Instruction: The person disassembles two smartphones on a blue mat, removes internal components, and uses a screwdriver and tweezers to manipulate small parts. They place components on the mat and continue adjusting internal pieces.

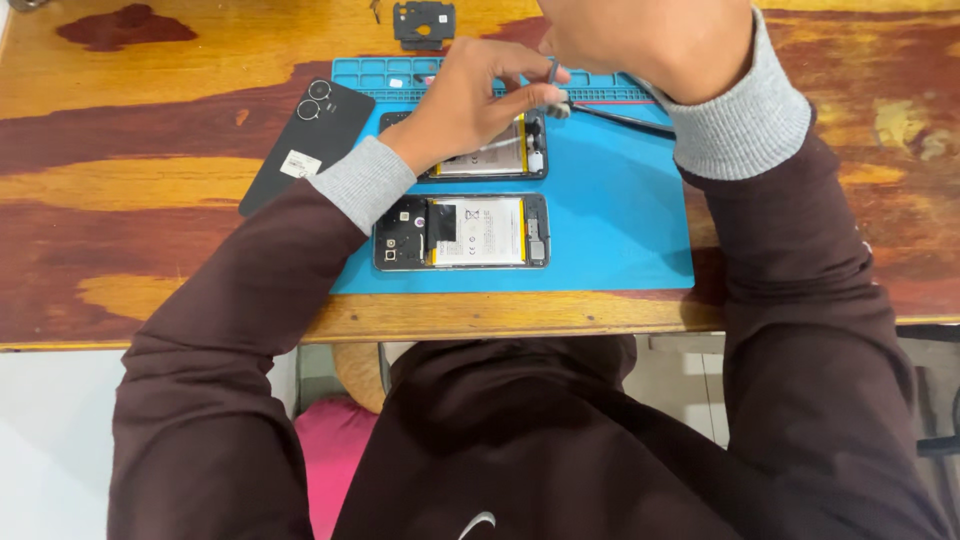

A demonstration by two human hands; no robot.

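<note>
Left hand (470, 100) fingers pinched on a small light part at the right end of the far opened phone (490, 150), thumb and forefinger nearly closed; the part itself is too small to identify. Right hand (640, 40) is curled closed above it, close to the left fingertips. It looks to be holding a thin metal tool, tweezers (552, 72) by the look of them, but the grip is mostly hidden by the back of the hand and the top of the hand is cut off by the frame edge.

Far phone lies on the blue work mat (620, 220), its left half and most of its top covered by the left hand. Only the battery area and right end show.

Near opened phone (462, 232) sits just below it on the mat, fully visible, back off, battery and board exposed.

Black back cover (305, 145) lies off the mat's left edge on the wooden table (150, 200), camera rings up. A dark slim tool (620, 118) lies across the mat under the right wrist, partly hidden. Black plastic frame piece (424, 22) beyond the mat. Mat's tray compartments are largely blocked by the hands.
</note>
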